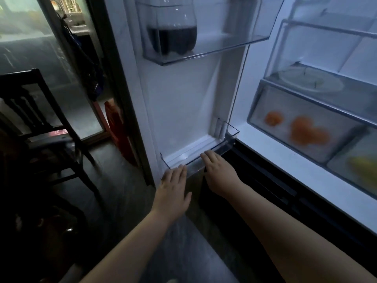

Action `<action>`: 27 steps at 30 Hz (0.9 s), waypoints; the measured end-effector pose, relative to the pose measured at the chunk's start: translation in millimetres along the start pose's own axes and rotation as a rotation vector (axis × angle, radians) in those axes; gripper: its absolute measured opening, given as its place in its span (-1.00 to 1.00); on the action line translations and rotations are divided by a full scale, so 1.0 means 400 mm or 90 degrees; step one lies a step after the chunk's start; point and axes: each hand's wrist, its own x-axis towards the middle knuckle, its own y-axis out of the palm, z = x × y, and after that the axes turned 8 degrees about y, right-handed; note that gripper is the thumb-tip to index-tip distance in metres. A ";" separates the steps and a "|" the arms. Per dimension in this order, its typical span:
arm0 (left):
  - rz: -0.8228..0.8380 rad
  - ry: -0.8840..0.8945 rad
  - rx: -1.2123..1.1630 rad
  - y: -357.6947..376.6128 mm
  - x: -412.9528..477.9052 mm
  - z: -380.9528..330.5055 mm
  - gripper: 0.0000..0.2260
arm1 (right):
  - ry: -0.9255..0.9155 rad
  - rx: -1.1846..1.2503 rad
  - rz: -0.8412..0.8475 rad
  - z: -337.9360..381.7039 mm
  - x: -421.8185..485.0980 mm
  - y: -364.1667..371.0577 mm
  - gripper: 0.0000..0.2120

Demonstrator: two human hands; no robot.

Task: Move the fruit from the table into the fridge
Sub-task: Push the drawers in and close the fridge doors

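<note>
**Dim kitchen, fridge open: the door shelf is the weak spot**

The kitchen is dark, lit mostly by the open fridge. Its door (183, 103) fills my view at 12 o'clock, and a chair (40, 111) stands at 9 o'clock.

The oranges (302, 127) lie in the clear crisper drawer (306, 103) at 3 o'clock. A blurred yellow fruit (363, 168) sits at 4 o'clock. The surface itself is out of view, so I cannot tell whether any fruit is left on it.

My left hand (173, 186) and right hand (219, 174) lie flat on the lower door shelf (232, 132). The fingers are straight and hold nothing.

I judge that pressing hard here could pop that thin shelf off its mounts. A jolt to the door could also rock the dark bottle (171, 37) in the upper door shelf (255, 39). If the door swings wide, it may knock the chair.
</note>
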 end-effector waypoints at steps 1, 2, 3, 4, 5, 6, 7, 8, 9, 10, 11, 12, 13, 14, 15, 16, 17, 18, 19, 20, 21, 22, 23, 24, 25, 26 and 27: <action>0.010 0.014 0.010 -0.001 -0.004 -0.021 -0.31 | 0.011 0.002 0.005 -0.013 -0.016 -0.004 -0.40; 0.015 0.026 0.016 0.002 -0.010 -0.042 -0.30 | 0.022 0.004 0.007 -0.026 -0.029 -0.004 -0.40; 0.020 0.034 0.024 0.003 -0.015 -0.062 -0.29 | 0.032 0.007 0.008 -0.038 -0.043 -0.004 -0.40; 0.022 0.044 0.029 0.005 -0.016 -0.079 -0.29 | 0.040 0.010 0.011 -0.049 -0.056 -0.006 -0.40; 0.023 0.055 0.027 0.008 -0.015 -0.096 -0.29 | 0.046 0.012 0.015 -0.062 -0.070 -0.008 -0.40; 0.024 0.064 0.022 0.010 -0.014 -0.113 -0.28 | 0.050 0.014 0.018 -0.076 -0.087 -0.007 -0.39; 0.026 0.069 0.014 0.014 -0.013 -0.130 -0.29 | 0.048 0.018 0.019 -0.089 -0.104 -0.004 -0.38; 0.029 0.073 0.005 0.016 -0.015 -0.148 -0.29 | 0.042 0.025 0.017 -0.098 -0.122 -0.001 -0.37; 0.032 0.079 -0.004 0.018 -0.017 -0.166 -0.29 | 0.035 0.037 0.014 -0.105 -0.139 0.000 -0.38; 0.034 0.087 -0.009 0.017 -0.017 -0.183 -0.29 | 0.025 0.051 0.009 -0.112 -0.154 0.000 -0.39; 0.039 0.093 -0.012 0.017 -0.017 -0.199 -0.29 | 0.015 0.064 0.002 -0.117 -0.167 -0.001 -0.41; 0.044 0.098 -0.013 0.017 -0.016 -0.213 -0.28 | 0.002 0.071 -0.007 -0.121 -0.178 -0.002 -0.42; 0.053 0.102 -0.018 0.017 -0.013 -0.225 -0.28 | -0.010 0.077 -0.014 -0.126 -0.186 0.000 -0.43; 0.074 0.110 -0.024 0.023 -0.013 -0.240 -0.27 | -0.013 0.086 -0.013 -0.134 -0.198 0.001 -0.44; 0.091 0.121 -0.023 0.029 -0.014 -0.256 -0.26 | -0.006 0.093 -0.010 -0.146 -0.210 0.003 -0.43; 0.083 0.131 -0.011 0.037 -0.021 -0.266 -0.25 | 0.004 0.094 -0.012 -0.159 -0.218 0.006 -0.43; 0.058 0.139 0.011 0.041 -0.031 -0.273 -0.23 | 0.012 0.085 -0.009 -0.172 -0.223 0.004 -0.42; 0.038 0.148 0.029 0.045 -0.044 -0.280 -0.23 | 0.020 0.075 -0.004 -0.182 -0.228 -0.001 -0.40; 0.025 0.165 0.045 0.051 -0.059 -0.286 -0.22 | 0.031 0.071 0.000 -0.190 -0.235 -0.007 -0.40; 0.017 0.187 0.060 0.058 -0.073 -0.288 -0.22 | 0.043 0.071 0.002 -0.198 -0.243 -0.013 -0.39; 0.013 0.209 0.079 0.062 -0.085 -0.286 -0.21 | 0.054 0.074 0.002 -0.201 -0.251 -0.018 -0.40; 0.006 0.224 0.099 0.058 -0.092 -0.284 -0.22 | 0.063 0.078 -0.002 -0.202 -0.262 -0.022 -0.40; -0.003 0.229 0.117 0.049 -0.095 -0.283 -0.23 | 0.063 0.082 -0.013 -0.200 -0.271 -0.025 -0.41; -0.014 0.232 0.134 0.043 -0.096 -0.283 -0.24 | 0.052 0.089 -0.034 -0.196 -0.282 -0.023 -0.41; -0.024 0.234 0.144 0.035 -0.098 -0.286 -0.24 | 0.034 0.098 -0.063 -0.190 -0.293 -0.020 -0.42; -0.033 0.242 0.142 0.030 -0.102 -0.291 -0.24 | 0.018 0.107 -0.087 -0.185 -0.306 -0.013 -0.43; -0.048 0.251 0.141 0.026 -0.106 -0.296 -0.24 | 0.008 0.113 -0.099 -0.180 -0.319 -0.008 -0.43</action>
